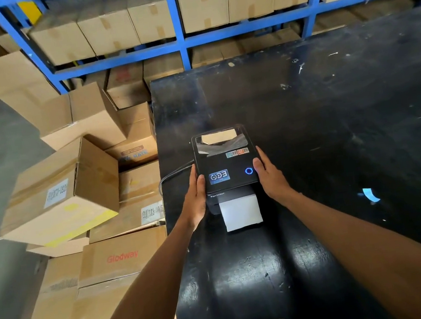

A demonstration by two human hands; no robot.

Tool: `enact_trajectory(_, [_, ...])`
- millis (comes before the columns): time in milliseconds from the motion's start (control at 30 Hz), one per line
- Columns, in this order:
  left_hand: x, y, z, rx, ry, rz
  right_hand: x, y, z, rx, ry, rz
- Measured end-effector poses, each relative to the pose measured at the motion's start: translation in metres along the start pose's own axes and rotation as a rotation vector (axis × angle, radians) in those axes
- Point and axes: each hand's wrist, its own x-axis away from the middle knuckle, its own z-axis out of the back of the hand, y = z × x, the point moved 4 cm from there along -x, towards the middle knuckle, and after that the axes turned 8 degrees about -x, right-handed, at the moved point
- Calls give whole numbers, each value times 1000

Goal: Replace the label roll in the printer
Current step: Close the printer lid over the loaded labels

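Observation:
A black label printer (227,162) stands near the left edge of the black table (333,121). Its lid is down, with a lit blue ring button at the front right and a window showing something pale brown inside. A white label strip (241,213) hangs out of the front slot onto the table. My left hand (196,198) grips the printer's left side, thumb on the lid. My right hand (270,175) grips the right side, thumb beside the blue ring. A black cable (172,176) leaves the printer's left side.
Cardboard boxes (74,193) are piled on the floor left of the table, several tilted. A blue metal rack (183,42) with more boxes runs behind. A blue scrap (370,194) lies on the table to the right.

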Motion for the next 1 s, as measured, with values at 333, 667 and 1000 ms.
enact_trajectory(333, [5,11,2,-148,49,58,0,-1,1,68,-11,-6])
enact_trajectory(667, [0,18,4,-571,206,-1,-3,-7,2,162,10,-76])
enact_trajectory(1000, [28,22,-1,-464,171,57,18,-4,2,286,79,-43])
